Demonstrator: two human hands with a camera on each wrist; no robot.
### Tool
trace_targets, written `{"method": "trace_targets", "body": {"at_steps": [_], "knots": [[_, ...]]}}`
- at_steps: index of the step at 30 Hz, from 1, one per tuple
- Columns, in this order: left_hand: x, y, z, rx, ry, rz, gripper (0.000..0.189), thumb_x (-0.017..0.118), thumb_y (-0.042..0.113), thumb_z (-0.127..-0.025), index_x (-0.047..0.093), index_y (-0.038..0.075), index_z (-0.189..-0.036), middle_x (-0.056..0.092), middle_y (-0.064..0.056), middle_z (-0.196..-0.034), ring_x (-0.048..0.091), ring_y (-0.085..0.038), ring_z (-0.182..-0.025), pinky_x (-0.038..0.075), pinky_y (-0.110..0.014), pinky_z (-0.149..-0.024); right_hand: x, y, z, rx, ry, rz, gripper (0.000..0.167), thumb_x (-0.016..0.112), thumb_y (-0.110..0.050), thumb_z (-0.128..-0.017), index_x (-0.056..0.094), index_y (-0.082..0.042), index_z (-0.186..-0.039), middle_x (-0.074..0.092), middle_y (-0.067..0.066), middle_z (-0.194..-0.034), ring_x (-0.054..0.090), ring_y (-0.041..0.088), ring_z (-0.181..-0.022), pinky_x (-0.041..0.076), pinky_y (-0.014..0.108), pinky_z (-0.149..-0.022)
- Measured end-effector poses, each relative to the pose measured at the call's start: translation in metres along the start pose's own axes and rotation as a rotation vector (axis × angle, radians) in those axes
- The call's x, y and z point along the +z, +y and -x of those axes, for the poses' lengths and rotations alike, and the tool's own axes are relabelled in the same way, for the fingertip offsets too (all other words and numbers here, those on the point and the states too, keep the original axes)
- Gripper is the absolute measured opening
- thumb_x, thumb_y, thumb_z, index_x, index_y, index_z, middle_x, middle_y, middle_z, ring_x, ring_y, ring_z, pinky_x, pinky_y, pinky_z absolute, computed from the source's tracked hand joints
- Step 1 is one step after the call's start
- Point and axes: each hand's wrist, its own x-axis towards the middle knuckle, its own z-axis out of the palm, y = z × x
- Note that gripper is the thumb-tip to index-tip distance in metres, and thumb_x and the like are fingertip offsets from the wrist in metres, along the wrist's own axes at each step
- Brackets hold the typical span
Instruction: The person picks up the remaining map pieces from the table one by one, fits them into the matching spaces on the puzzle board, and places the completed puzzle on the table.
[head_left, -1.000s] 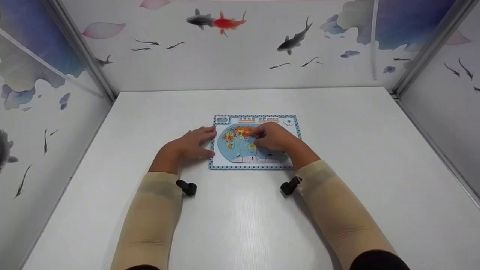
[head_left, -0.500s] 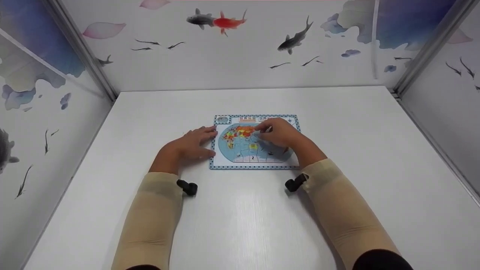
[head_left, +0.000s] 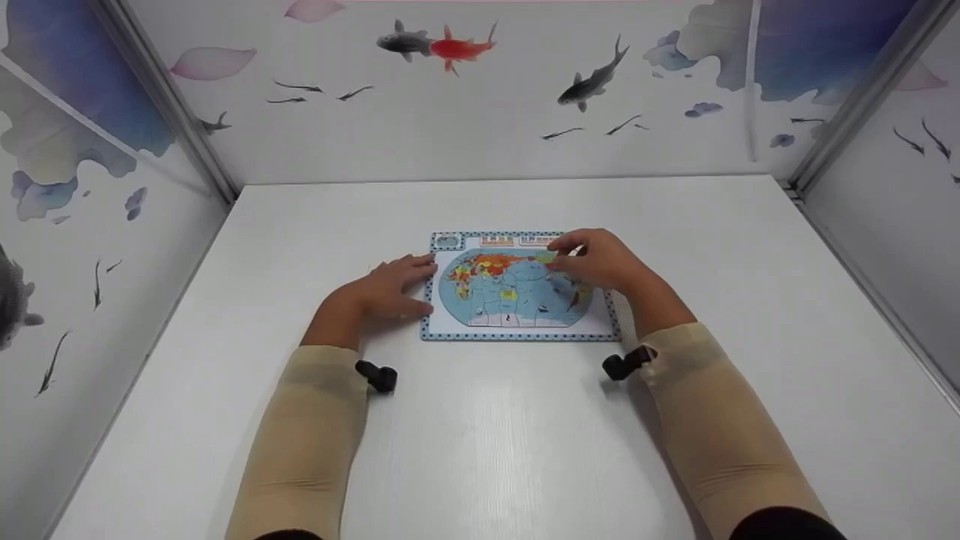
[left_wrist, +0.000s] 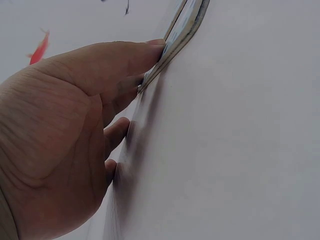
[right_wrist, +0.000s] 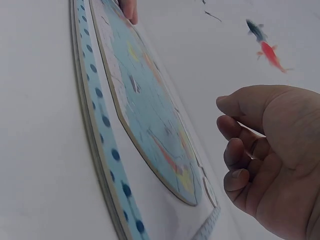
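Note:
A world map jigsaw puzzle [head_left: 495, 307] lies on the white table, framed by a pale blue dotted border. Seams run between its pieces, and the oval map stands slightly raised in the right wrist view. My left hand [head_left: 388, 289] rests at the puzzle's left edge with extended fingers; its thumb touches the rim [left_wrist: 185, 37] in the left wrist view. Over the upper right of the map hovers my right hand [head_left: 596, 259], fingers loosely bent. A gap shows between thumb and index fingertip [right_wrist: 227, 125], with nothing between them. That hand covers the puzzle's upper right corner.
White panels painted with fish and lotus shapes enclose the table [head_left: 480, 435] at the back and both sides. Black wrist cameras [head_left: 381, 376] sit on both beige sleeves [head_left: 307, 442].
My right hand has moved right across the map, uncovering the orange upper middle part. The left hand stays at the left edge.

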Motion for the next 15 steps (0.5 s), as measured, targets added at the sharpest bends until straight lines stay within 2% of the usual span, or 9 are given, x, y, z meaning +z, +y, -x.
{"method": "trace_targets", "body": {"at_steps": [8, 15], "knots": [[0.001, 0.001, 0.000, -0.030, -0.008, 0.014, 0.084, 0.072, 0.051, -0.096, 0.027, 0.050, -0.167, 0.012, 0.014, -0.182, -0.001, -0.037, -0.171, 0.007, -0.072, -0.133, -0.029, 0.033, 0.011, 0.043, 0.035, -0.024, 0.035, 0.068, -0.031, -0.105, 0.071, -0.023, -0.138, 0.064, 0.006, -0.138, 0.057, 0.028, -0.121, 0.052, 0.039, -0.095], [0.002, -0.002, -0.002, -0.008, 0.012, 0.028, 0.085, 0.073, 0.049, -0.096, 0.029, 0.045, -0.168, 0.016, 0.013, -0.182, 0.003, -0.031, -0.171, 0.008, -0.066, -0.136, -0.038, 0.042, 0.013, 0.067, 0.070, -0.009, 0.037, 0.065, -0.030, -0.106, 0.069, -0.021, -0.141, 0.062, 0.009, -0.139, 0.054, 0.030, -0.121, 0.051, 0.039, -0.095]]}}
